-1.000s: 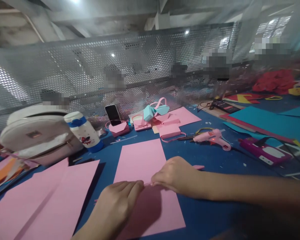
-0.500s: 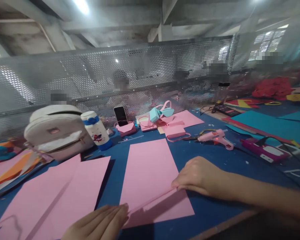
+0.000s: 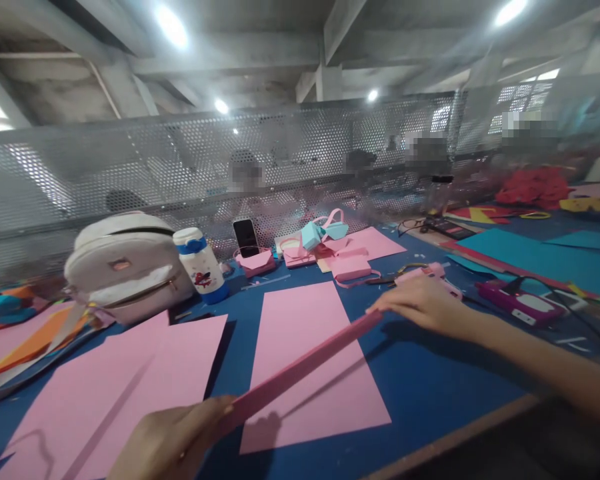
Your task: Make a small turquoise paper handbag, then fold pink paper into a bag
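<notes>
A long narrow pink paper strip [image 3: 307,363] stretches slantwise between my two hands, raised over a pink paper sheet [image 3: 300,320] lying on the blue table. My left hand [image 3: 173,437], at the bottom, grips the strip's near end. The far end is pinched in my right hand [image 3: 420,303], which partly covers a pink hot glue gun [image 3: 440,272] behind it. The strip casts a thin shadow on the sheet and table. More pink sheets [image 3: 125,393] lie to the left, overlapping.
A white backpack [image 3: 125,267] and a bottle [image 3: 203,267] stand at the back left. A phone [image 3: 246,237] leans among small pink paper bags [image 3: 353,267]. To the right lie a purple device [image 3: 520,303] with a cord and teal sheets [image 3: 540,247]. A perforated metal screen [image 3: 300,153] rises behind.
The strip has been lifted off the sheet and turned. My right hand has moved up and away toward the glue gun; my left hand has shifted slightly left.
</notes>
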Motion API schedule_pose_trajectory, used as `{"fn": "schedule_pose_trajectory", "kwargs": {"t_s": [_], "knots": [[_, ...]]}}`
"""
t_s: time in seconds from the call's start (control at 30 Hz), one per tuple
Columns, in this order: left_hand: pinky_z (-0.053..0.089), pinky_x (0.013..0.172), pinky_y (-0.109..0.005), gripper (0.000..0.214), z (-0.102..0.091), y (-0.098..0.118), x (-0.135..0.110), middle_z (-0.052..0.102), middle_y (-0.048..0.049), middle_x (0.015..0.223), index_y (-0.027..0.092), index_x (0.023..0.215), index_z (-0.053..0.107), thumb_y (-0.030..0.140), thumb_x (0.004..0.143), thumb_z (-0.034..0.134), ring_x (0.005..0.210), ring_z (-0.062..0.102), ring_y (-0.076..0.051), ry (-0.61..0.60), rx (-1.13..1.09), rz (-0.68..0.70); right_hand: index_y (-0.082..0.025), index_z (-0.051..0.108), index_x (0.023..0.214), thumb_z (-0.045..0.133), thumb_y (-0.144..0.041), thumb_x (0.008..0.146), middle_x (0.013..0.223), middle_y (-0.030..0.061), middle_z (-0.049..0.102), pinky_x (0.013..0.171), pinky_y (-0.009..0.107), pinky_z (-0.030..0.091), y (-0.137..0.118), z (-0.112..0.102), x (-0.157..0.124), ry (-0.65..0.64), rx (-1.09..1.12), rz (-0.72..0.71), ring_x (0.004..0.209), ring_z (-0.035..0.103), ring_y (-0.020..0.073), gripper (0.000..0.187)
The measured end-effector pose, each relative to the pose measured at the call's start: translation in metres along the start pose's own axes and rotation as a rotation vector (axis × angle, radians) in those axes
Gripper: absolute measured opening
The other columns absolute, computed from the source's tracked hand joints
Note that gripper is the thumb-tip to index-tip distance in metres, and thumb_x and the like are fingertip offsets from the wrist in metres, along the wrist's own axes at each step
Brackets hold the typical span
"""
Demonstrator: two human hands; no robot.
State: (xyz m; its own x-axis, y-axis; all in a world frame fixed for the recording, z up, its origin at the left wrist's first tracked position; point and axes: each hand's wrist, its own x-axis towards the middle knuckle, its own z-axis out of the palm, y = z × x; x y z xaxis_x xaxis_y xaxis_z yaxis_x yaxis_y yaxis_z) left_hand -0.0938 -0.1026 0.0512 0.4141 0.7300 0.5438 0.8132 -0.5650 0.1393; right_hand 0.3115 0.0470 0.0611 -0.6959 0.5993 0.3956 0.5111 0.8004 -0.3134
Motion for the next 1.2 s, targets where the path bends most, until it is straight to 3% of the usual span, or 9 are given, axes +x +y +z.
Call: {"fn": "schedule_pose_trajectory", "kwargs": {"t_s": [0.07, 0.13, 0.23, 0.3, 0.4, 0.47, 0.7, 1.03, 1.2], "knots": [[0.047, 0.045, -0.014, 0.038, -0.003, -0.004, 0.003, 0.072, 0.0025, 0.064, 0.024, 0.08, 0.07, 0.045, 0.097, 0.044, 0.049, 0.066, -0.013, -0.042, -0.122, -0.201, -0.021, 0.074, 0.097, 0.042, -0.037, 0.098, 0.097, 0.007, 0.077, 0.075, 0.032, 0.05, 0.003, -0.001, 0.004, 0.115, 0.176, 0.169, 0.09, 0.072, 0.0227, 0.036], [0.047, 0.047, -0.016, 0.04, -0.002, -0.004, 0.007, 0.068, 0.0016, 0.061, 0.022, 0.074, 0.07, 0.052, 0.092, 0.049, 0.051, 0.062, -0.015, -0.083, -0.256, -0.408, -0.018, 0.071, 0.108, 0.042, -0.046, 0.097, 0.101, 0.0104, 0.076, 0.073, 0.031, 0.052, 0.0, 0.006, 0.008, 0.155, 0.48, 0.323, 0.094, 0.071, 0.0238, 0.041], [0.044, 0.052, -0.019, 0.045, 0.011, 0.007, 0.019, 0.062, 0.0002, 0.062, 0.018, 0.067, 0.067, 0.057, 0.087, 0.053, 0.058, 0.057, -0.016, -0.06, -0.445, -0.659, -0.017, 0.055, 0.133, 0.049, -0.057, 0.091, 0.119, 0.0154, 0.069, 0.075, 0.031, 0.053, -0.023, 0.031, 0.016, -0.01, 0.96, 0.397, 0.102, 0.069, 0.0243, 0.059], [0.039, 0.051, -0.019, 0.048, 0.025, 0.02, 0.032, 0.056, 0.0007, 0.059, 0.016, 0.064, 0.064, 0.057, 0.086, 0.053, 0.056, 0.049, -0.013, -0.062, -0.565, -0.715, -0.018, 0.053, 0.136, 0.056, -0.06, 0.086, 0.122, 0.0161, 0.068, 0.07, 0.028, 0.054, -0.046, 0.05, 0.025, -0.215, 1.157, 0.431, 0.096, 0.071, 0.0222, 0.065], [0.03, 0.047, -0.019, 0.049, 0.044, 0.033, 0.053, 0.046, 0.0021, 0.056, 0.014, 0.064, 0.061, 0.058, 0.084, 0.055, 0.052, 0.038, -0.011, -0.112, -0.7, -0.672, -0.013, 0.069, 0.113, 0.061, -0.059, 0.084, 0.11, 0.0161, 0.072, 0.066, 0.024, 0.053, -0.075, 0.076, 0.041, -0.325, 1.292, 0.386, 0.092, 0.07, 0.0206, 0.055], [0.027, 0.046, -0.019, 0.048, 0.053, 0.036, 0.064, 0.042, 0.0029, 0.056, 0.014, 0.065, 0.059, 0.058, 0.084, 0.055, 0.052, 0.035, -0.01, -0.077, -0.754, -0.638, -0.01, 0.073, 0.098, 0.067, -0.06, 0.078, 0.095, 0.0136, 0.075, 0.072, 0.026, 0.053, -0.084, 0.088, 0.053, -0.261, 1.384, 0.395, 0.085, 0.07, 0.0184, 0.054], [0.026, 0.049, -0.021, 0.047, 0.078, 0.027, 0.078, 0.042, 0.0035, 0.055, 0.015, 0.068, 0.058, 0.059, 0.083, 0.056, 0.051, 0.034, -0.01, -0.054, -0.831, -0.634, -0.009, 0.073, 0.087, 0.078, -0.06, 0.064, 0.085, 0.0106, 0.073, 0.093, 0.039, 0.049, -0.076, 0.11, 0.074, 0.001, 1.465, 0.428, 0.085, 0.069, 0.021, 0.056], [0.016, 0.051, -0.024, 0.054, 0.097, 0.011, 0.067, 0.024, 0.0052, 0.058, 0.019, 0.056, 0.035, 0.062, 0.084, 0.053, 0.055, 0.022, -0.01, -0.168, -0.888, -0.621, -0.013, 0.071, 0.076, 0.078, -0.057, 0.066, 0.078, 0.0057, 0.073, 0.083, 0.035, 0.052, -0.067, 0.1, 0.08, 0.236, 1.436, 0.46, 0.075, 0.069, 0.0187, 0.046], [0.015, 0.049, -0.024, 0.054, 0.097, 0.009, 0.067, 0.024, 0.0055, 0.057, 0.019, 0.055, 0.036, 0.062, 0.082, 0.055, 0.054, 0.02, -0.009, -0.234, -0.894, -0.597, -0.015, 0.07, 0.073, 0.081, -0.052, 0.063, 0.075, 0.0044, 0.073, 0.077, 0.03, 0.053, -0.054, 0.094, 0.085, 0.378, 1.412, 0.525, 0.072, 0.068, 0.0163, 0.04]]}}
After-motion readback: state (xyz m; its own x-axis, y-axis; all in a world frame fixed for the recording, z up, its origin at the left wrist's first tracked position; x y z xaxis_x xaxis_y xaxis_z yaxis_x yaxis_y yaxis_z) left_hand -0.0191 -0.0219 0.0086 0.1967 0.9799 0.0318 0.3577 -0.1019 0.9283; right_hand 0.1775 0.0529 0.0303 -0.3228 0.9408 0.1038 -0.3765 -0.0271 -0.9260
